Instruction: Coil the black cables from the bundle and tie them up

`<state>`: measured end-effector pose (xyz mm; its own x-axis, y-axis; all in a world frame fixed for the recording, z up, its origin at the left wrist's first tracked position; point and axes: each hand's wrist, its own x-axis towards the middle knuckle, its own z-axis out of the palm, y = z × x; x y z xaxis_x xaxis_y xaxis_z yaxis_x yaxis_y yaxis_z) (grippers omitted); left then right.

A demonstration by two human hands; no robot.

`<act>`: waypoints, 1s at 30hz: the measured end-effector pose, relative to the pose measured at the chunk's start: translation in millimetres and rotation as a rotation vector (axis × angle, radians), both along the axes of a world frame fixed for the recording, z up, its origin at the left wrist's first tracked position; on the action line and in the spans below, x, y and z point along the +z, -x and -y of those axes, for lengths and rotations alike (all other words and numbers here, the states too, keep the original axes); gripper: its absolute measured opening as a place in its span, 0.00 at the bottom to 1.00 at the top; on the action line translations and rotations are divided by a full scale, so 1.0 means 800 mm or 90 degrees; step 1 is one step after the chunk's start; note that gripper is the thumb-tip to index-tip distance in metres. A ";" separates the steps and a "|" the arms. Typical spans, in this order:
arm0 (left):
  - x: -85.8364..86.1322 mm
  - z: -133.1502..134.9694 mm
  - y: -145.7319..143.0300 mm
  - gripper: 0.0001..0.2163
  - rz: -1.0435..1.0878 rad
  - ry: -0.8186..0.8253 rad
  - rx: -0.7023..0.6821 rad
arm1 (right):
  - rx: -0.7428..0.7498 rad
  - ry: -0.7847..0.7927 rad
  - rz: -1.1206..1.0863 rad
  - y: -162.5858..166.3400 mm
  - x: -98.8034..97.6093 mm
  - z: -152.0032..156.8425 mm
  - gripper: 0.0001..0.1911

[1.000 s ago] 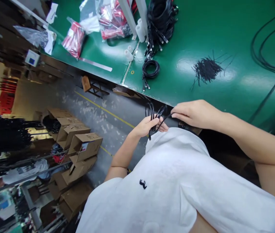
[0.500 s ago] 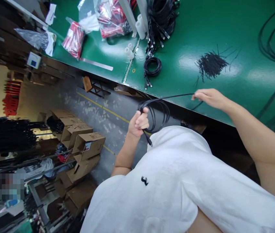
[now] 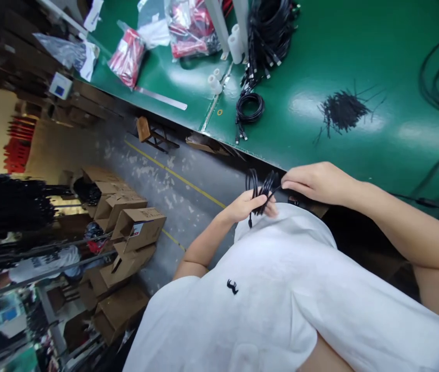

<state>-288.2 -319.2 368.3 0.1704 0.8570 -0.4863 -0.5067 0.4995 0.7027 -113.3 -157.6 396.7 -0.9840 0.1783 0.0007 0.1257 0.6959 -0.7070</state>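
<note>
Both hands pinch the coiled black cable (image 3: 260,188) below the green surface (image 3: 320,62): left hand (image 3: 248,205) clasping loops, right hand (image 3: 316,181) fingers pressed on the strand; a slack grip could spring the coil apart.

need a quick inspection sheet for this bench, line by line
surface: green bench top, glossy.
job's things: black cable coil held off the bench edge, above a white shirt.
clutter: tied cable coil, pile of black ties, red packets in bags, white tubes, metal ruler.
grippers: left hand closed on the coil; right hand pinches its strand.
cables: cable bundle; loose loops at right.
surroundings: cardboard boxes on the floor.
</note>
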 end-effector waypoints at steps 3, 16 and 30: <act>0.016 0.009 0.003 0.20 0.075 0.030 -0.019 | -0.040 0.078 0.047 -0.011 -0.018 -0.045 0.23; 0.063 0.038 0.074 0.18 -0.060 -0.004 0.551 | -0.246 0.251 0.135 -0.109 -0.128 -0.015 0.15; 0.044 0.033 0.065 0.19 0.083 0.023 0.364 | -0.284 -0.491 0.318 -0.137 -0.047 -0.056 0.26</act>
<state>-340.2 -345.4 403.2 -0.2541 0.8134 -0.5233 -0.7836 0.1440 0.6043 -3.6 -112.4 359.4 -0.7476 0.6528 -0.1220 0.6422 0.7575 0.1174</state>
